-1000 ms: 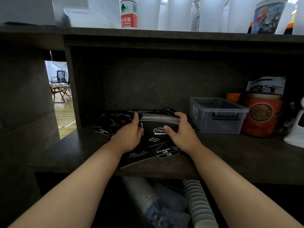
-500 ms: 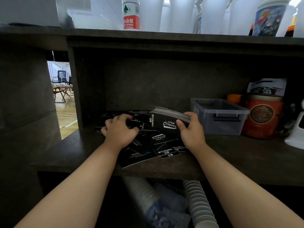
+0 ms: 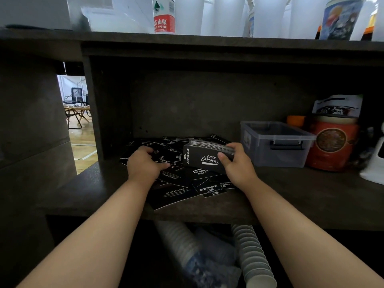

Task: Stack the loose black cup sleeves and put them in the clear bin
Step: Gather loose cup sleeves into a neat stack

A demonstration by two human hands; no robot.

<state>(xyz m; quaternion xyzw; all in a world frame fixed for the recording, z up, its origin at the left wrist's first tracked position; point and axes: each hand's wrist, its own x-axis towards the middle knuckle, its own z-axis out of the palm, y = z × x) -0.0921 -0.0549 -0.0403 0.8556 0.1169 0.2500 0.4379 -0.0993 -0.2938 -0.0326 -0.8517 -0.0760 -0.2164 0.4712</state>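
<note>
A thick stack of black cup sleeves printed "Camping Club" stands on edge on the dark shelf, gripped at its right end by my right hand. Loose black sleeves lie scattered flat under and around it. My left hand rests on the loose pile at the left, fingers curled over a sleeve with the thumb against it. The clear bin stands to the right of the stack, open-topped; nothing shows inside it.
An orange-red canister and a white object stand right of the bin. The upper shelf overhangs low, carrying a water bottle and white cups. Stacked paper cups lie below the shelf edge.
My left hand let go of the stack and moved left onto the loose sleeves. My right hand now holds the stack alone and has shifted it slightly right.
</note>
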